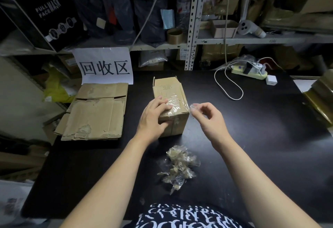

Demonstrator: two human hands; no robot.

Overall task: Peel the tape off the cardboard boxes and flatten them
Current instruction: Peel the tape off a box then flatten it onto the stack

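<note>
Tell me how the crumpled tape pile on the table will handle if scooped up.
The tape pile looks thin and crinkled, so it is probably very light and floppy. It lies as loose scraps, so pieces may drop off or stick together. It seems unlikely to roll.

I see a black shirt (187, 217) with white script-like lettering at the near edge; left hand (153, 117), right hand (210, 119) and forearms (111, 173) bare.
</note>
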